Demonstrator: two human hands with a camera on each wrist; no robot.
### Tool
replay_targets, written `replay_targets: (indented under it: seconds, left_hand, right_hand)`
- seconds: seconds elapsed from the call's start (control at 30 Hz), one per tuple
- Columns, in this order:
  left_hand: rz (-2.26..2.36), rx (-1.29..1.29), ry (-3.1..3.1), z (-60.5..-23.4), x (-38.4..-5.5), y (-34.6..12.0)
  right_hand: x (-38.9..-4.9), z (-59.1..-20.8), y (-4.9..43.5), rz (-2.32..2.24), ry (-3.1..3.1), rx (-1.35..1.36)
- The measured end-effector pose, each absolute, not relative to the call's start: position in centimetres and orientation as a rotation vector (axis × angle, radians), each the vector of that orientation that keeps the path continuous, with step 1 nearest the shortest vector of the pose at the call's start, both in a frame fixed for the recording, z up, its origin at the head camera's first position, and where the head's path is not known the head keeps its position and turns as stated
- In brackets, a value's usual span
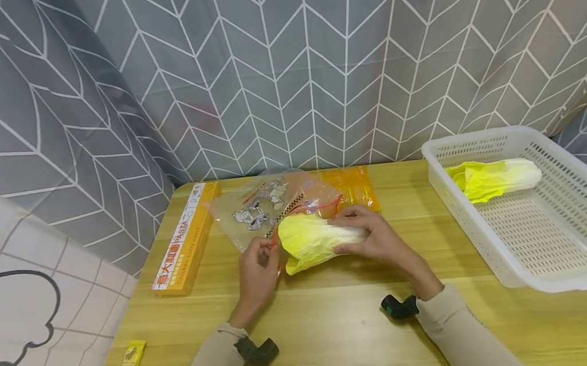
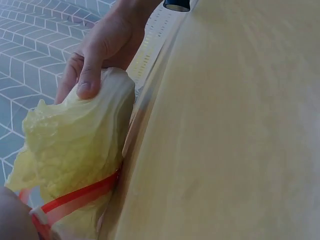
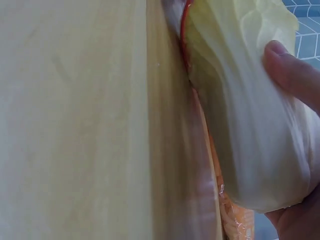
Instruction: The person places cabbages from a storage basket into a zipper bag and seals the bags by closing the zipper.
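A napa cabbage (image 1: pixel 305 242) with yellow leaves and a white base is gripped at its base by my right hand (image 1: pixel 377 236). Its leafy end points left, at the mouth of a clear printed zip bag (image 1: pixel 246 207) on the table. My left hand (image 1: pixel 259 269) pinches the bag's red-edged rim beside the leaves. In the left wrist view the red zip strip (image 2: pixel 82 195) crosses over the cabbage's leafy end, so that end is inside the bag mouth. The right wrist view has the right thumb (image 3: pixel 292 75) lying along the cabbage's side.
On the right stands a white plastic basket (image 1: pixel 507 269) holding another napa cabbage (image 1: pixel 505 178). An orange packet (image 1: pixel 358 189) lies behind the bag. At the left are a pasta box (image 1: pixel 186 240) and a small yellow sachet (image 1: pixel 131 361). A grey patterned curtain (image 1: pixel 290 80) hangs behind the table.
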State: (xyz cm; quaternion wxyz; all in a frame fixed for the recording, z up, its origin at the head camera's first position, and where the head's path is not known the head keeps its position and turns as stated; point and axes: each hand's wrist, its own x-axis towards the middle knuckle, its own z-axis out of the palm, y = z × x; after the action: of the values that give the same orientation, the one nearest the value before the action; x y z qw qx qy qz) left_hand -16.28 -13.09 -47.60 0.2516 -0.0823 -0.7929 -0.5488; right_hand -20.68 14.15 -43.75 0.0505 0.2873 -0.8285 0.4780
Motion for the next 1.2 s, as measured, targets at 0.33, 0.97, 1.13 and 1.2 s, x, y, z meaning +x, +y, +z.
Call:
replay_targets:
  seconds: [0.33, 0.97, 1.13, 1.2]
  left_hand:
    - [-1.384, -0.288, -2.060, -47.4, -16.5, -13.0]
    - [-1.222, -0.491, -2.054, -47.6, -16.2, -12.9]
    - [-1.231, -0.483, -2.045, -47.7, -15.9, -12.8]
    - [-1.222, -0.492, -2.032, -47.8, -15.8, -12.7]
  right_hand:
    - [-20.8, -43.1, 14.2, 1.406, -2.594, 0.842]
    - [-20.4, -42.6, 12.7, 1.390, -2.353, 0.506]
    - [-20.3, -43.1, 12.4, 1.333, -2.355, 0.573]
    - [-20.3, -43.3, 12.6, 1.299, -2.383, 0.607]
